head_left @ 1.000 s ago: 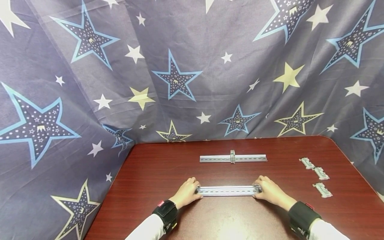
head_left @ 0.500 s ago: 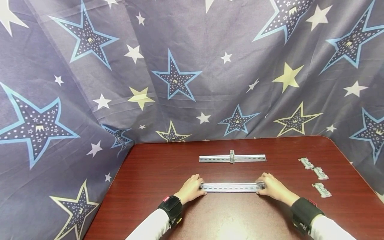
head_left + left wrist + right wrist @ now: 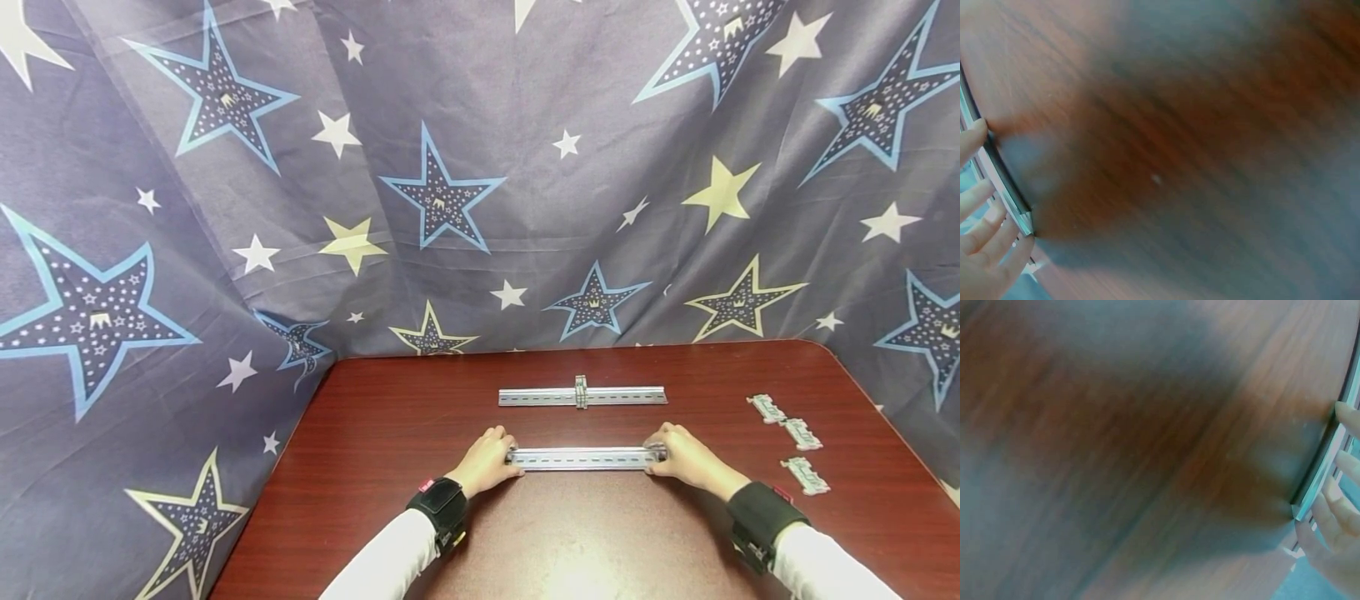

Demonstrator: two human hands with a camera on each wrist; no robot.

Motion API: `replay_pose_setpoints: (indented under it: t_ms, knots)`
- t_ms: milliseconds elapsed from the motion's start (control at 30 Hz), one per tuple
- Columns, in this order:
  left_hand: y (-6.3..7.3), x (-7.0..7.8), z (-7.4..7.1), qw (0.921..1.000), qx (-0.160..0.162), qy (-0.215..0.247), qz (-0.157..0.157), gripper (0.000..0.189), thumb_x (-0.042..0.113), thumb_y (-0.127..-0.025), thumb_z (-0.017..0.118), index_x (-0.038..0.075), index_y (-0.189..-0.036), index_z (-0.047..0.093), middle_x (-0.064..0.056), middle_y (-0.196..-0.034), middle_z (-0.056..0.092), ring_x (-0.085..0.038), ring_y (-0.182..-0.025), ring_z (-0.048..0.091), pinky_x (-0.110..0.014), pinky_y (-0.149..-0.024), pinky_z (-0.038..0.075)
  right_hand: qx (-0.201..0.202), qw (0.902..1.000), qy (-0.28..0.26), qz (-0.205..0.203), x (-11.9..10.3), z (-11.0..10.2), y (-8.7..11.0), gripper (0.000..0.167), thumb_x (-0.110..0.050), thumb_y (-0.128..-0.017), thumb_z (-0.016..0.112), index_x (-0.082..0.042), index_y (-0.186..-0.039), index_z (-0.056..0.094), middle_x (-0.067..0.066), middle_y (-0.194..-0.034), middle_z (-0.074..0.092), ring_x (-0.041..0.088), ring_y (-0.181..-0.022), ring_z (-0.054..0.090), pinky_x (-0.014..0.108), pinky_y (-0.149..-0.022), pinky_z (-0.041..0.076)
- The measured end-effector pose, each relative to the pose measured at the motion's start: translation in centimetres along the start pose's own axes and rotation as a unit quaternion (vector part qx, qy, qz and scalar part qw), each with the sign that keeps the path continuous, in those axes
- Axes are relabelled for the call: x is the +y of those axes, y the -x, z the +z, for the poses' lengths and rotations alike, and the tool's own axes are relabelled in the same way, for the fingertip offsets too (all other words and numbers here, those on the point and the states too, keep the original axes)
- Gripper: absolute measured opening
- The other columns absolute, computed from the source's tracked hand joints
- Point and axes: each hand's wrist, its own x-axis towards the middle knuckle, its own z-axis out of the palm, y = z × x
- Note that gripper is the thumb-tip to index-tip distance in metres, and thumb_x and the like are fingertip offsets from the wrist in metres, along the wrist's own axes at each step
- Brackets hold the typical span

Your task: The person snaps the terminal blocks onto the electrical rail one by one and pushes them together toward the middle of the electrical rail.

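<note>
A slotted metal DIN rail lies crosswise on the table in front of the person. At its left end, my left hand grips it between thumb and fingers. My right hand holds the right end the same way. In the left wrist view the rail's end shows between the thumb and the spread fingers. The right wrist view shows the other rail end between thumb and fingers. Behind it lies a second DIN rail, with a few thin terminal blocks clipped near its middle.
Three loose pale green terminal blocks lie at the right: an upper block, a middle block and a lower block. The reddish-brown table ends at a star-patterned curtain behind and at the left.
Both hands have moved the front rail away from the person and slightly right, nearer the rear rail. The rear rail and the loose terminal blocks have stayed put.
</note>
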Motion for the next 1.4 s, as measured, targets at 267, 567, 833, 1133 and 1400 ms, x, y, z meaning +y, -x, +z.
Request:
replay_pose_setpoints:
  t_ms: [267, 567, 833, 1133, 1400]
  knots:
    - [-1.0, 0.2, 0.0, 0.9995, -0.004, 0.024, -0.02, 0.034, 0.03, -0.065, 0.075, 0.006, -0.085, 0.062, -0.001, -0.077, 0.046, -0.018, -0.077, 0.046, -0.029, -0.069, 0.04, 0.003, 1.0, -0.007, 0.001, 0.7, -0.3, -0.4, 0.029, -0.014, -0.061, 0.076, 0.002, -0.084, 0.066, 0.004, -0.076, 0.054, 0.021, -0.073, 0.049, 0.035, -0.067, 0.041]
    - [-1.5, 0.4, 0.1, 0.9992, -0.007, 0.026, -0.03, 0.036, 0.031, -0.065, 0.074, 0.005, -0.087, 0.063, -0.002, -0.079, 0.047, -0.018, -0.078, 0.047, -0.028, -0.07, 0.04, 0.002, 0.9997, -0.021, 0.011, 1.1, -0.4, -0.7, 0.029, -0.013, -0.061, 0.076, 0.002, -0.083, 0.066, 0.006, -0.077, 0.055, 0.023, -0.074, 0.05, 0.037, -0.068, 0.041]
    - [-1.8, 0.4, 0.1, 0.9992, 0.003, 0.026, -0.029, 0.036, 0.03, -0.065, 0.075, 0.006, -0.089, 0.063, -0.002, -0.078, 0.047, -0.019, -0.077, 0.046, -0.03, -0.067, 0.04, 0.006, 0.9995, -0.024, 0.02, 1.2, -0.5, -0.8, 0.03, -0.013, -0.061, 0.076, 0.003, -0.084, 0.066, 0.009, -0.079, 0.057, 0.029, -0.078, 0.053, 0.041, -0.072, 0.042]
    - [-1.8, 0.5, 0.1, 0.9992, 0.004, 0.028, -0.027, 0.036, 0.03, -0.066, 0.074, 0.006, -0.091, 0.063, -0.002, -0.08, 0.049, -0.019, -0.078, 0.047, -0.03, -0.067, 0.041, 0.02, 0.999, -0.029, 0.026, 1.3, -0.7, -0.4, 0.032, -0.015, -0.063, 0.075, 0.003, -0.089, 0.065, 0.01, -0.082, 0.056, 0.03, -0.08, 0.052, 0.042, -0.071, 0.042]
    - [-1.6, 0.5, 0.2, 0.9993, 0.016, 0.025, -0.022, 0.036, 0.029, -0.065, 0.075, 0.005, -0.09, 0.063, -0.002, -0.079, 0.048, -0.019, -0.076, 0.047, -0.029, -0.066, 0.04, 0.042, 0.9985, -0.025, 0.023, 1.7, -2.1, 0.5, 0.03, -0.012, -0.065, 0.073, 0.003, -0.09, 0.065, 0.011, -0.083, 0.057, 0.03, -0.08, 0.053, 0.042, -0.071, 0.042]
